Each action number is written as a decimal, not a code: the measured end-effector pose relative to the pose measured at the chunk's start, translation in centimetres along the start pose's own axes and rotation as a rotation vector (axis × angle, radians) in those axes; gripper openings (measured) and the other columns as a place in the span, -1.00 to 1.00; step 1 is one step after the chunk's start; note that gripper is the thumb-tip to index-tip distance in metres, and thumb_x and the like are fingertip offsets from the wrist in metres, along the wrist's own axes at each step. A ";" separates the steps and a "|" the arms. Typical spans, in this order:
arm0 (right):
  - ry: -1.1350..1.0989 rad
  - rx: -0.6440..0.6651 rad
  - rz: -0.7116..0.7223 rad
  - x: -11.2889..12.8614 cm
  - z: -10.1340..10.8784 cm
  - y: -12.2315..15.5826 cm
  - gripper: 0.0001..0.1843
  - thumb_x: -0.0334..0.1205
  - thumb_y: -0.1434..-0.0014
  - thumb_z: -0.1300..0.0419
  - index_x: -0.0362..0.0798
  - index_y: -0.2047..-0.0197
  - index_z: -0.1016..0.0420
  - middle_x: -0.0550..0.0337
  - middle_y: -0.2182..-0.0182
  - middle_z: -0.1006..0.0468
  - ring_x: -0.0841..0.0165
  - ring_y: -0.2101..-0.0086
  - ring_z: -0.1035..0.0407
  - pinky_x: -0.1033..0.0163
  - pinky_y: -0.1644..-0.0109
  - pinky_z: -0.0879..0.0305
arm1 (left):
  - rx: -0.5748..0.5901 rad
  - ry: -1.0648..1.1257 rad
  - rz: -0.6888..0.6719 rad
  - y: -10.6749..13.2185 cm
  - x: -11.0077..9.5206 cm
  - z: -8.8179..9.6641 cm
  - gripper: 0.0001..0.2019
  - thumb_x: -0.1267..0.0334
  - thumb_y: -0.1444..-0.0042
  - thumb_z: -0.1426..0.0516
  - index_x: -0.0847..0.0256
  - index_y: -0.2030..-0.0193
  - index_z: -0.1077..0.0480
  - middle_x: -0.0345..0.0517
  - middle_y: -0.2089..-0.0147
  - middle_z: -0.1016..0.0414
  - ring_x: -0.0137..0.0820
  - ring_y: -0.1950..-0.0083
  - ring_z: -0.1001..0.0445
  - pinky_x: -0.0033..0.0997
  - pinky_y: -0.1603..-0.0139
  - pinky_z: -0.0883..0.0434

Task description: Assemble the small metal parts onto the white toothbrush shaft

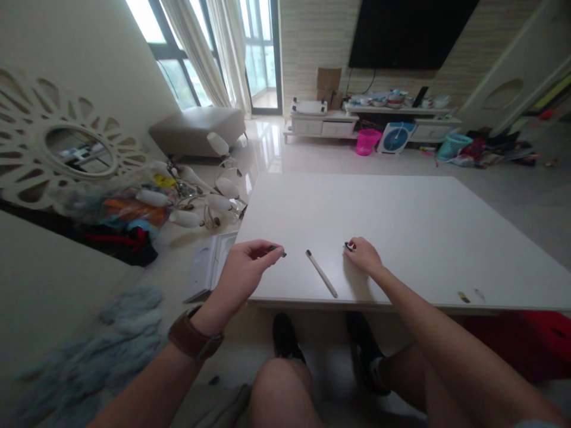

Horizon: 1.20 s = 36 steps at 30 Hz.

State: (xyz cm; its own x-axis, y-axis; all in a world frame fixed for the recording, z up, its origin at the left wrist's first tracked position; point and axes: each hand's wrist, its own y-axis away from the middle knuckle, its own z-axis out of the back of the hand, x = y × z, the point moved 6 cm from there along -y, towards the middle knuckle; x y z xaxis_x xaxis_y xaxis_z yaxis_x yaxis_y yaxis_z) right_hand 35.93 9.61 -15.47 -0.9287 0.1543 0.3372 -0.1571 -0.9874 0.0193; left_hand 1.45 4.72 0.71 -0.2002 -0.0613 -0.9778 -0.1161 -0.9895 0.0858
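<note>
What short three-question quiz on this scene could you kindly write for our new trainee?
1. True or false: the slim stick lies on the white table, between the left hand and the right hand.
2. What is worn just above the left hand? A) a red glove B) a brown band C) a green ribbon
3. How many of the person's hands are pinching a small item?

Key:
1. True.
2. B.
3. Two: the left holds a small dark piece, the right a partly hidden small piece.

The head view looks forward and down across the near white table (379,205).
</note>
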 end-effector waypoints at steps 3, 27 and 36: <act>-0.012 0.029 0.074 3.0 -0.1 0.7 -0.78 -0.10 -0.20 -0.26 -0.09 0.20 -0.51 0.05 0.25 -0.57 0.30 0.27 -0.40 0.27 0.22 -0.18 | 0.005 0.063 0.041 0.0 0.4 -0.1 -0.77 0.13 0.05 -0.36 0.24 0.31 -0.60 -0.12 0.41 -0.59 -0.43 0.35 -0.49 -0.47 0.32 -0.36; 0.067 0.350 0.254 12.4 -4.7 4.7 -0.83 -0.40 -0.21 -0.07 -0.13 0.13 -0.41 -0.10 0.17 -0.57 0.21 0.20 -0.45 0.22 0.19 -0.24 | 0.003 0.446 0.204 0.2 1.7 -1.1 -0.68 0.32 0.22 -0.41 0.28 0.25 -0.55 -0.09 0.37 -0.62 -0.45 0.31 -0.54 -0.44 0.18 -0.40; -0.702 -0.058 0.423 17.1 0.5 4.5 -0.82 -0.23 -0.34 -0.03 -0.05 0.28 -0.40 0.23 0.40 -0.41 0.37 0.37 -0.27 0.30 0.26 -0.14 | -0.144 0.527 0.235 -0.1 1.9 0.2 -0.74 0.38 0.23 -0.40 0.29 0.31 -0.59 -0.04 0.33 -0.64 -0.42 0.22 -0.57 -0.42 0.04 -0.44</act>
State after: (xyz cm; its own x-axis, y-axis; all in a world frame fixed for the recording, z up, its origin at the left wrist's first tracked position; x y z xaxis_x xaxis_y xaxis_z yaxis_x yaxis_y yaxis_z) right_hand 19.46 7.79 -9.14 -0.4901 -0.3076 0.8156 0.1241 -0.9508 -0.2840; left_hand 0.94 4.70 -1.09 0.3095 -0.3015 -0.9018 0.0134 -0.9469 0.3212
